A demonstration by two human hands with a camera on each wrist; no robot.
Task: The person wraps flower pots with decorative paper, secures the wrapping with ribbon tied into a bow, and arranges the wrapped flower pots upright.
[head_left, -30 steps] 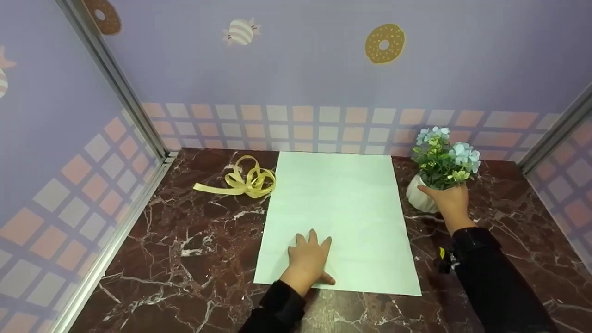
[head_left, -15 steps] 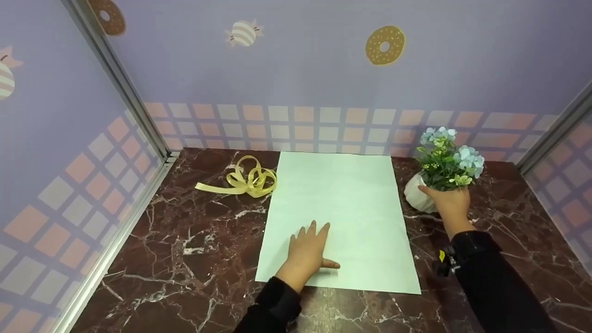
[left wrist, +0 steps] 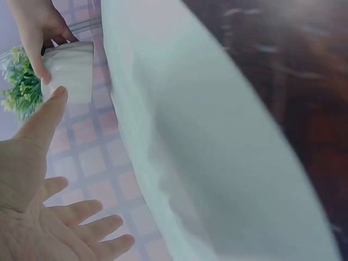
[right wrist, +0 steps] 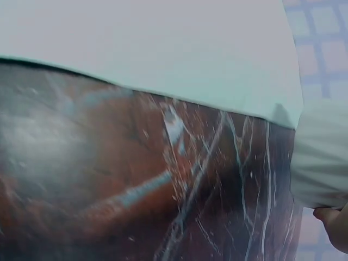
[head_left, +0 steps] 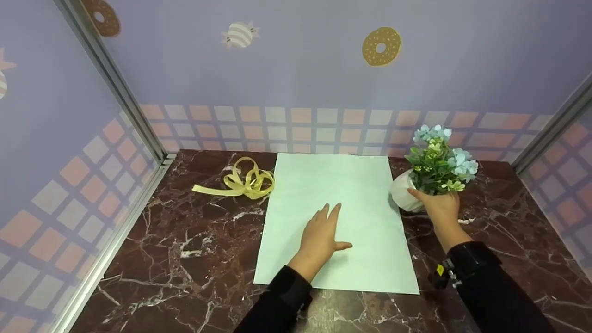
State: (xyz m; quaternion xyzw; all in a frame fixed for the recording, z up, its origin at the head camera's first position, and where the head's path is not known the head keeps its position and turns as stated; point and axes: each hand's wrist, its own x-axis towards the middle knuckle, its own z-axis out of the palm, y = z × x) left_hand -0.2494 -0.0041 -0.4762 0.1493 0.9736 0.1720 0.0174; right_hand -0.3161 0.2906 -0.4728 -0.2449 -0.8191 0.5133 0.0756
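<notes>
Pot (head_left: 405,193), white and ribbed, with blue flowers (head_left: 462,162) and green leaves (head_left: 430,169), is at the right edge of the paper (head_left: 333,185). In the head view it overlaps a small part of this edge and is tilted, its mouth toward the right. Whether its base touches the paper or the bench (head_left: 185,231), I cannot tell. The right hand (head_left: 441,210) grips it near the rim; the thumb is on the pot, while the other fingers are partly hidden. The left hand (head_left: 319,236) holds nothing; its fingers are rather straight, the thumb stands away, and it seems to hang above the paper, though contact is hard to judge.

The pot is probably light and stiff; if it is ceramic, it would be fragile. Its surface looks smooth, so it could slip a little, but the ribs should help the fingers. The better place for holding is the side under the rim, because flowers and leaves look soft and would bend. The paper looks thin, so a dragged base could wrinkle it.

To the left of the pot, the paper gives wide room. The ribbon (head_left: 252,190) lies well apart, by the left edge of the paper. Behind, the wall (head_left: 305,69) is near the flowers, so less room is there.
</notes>
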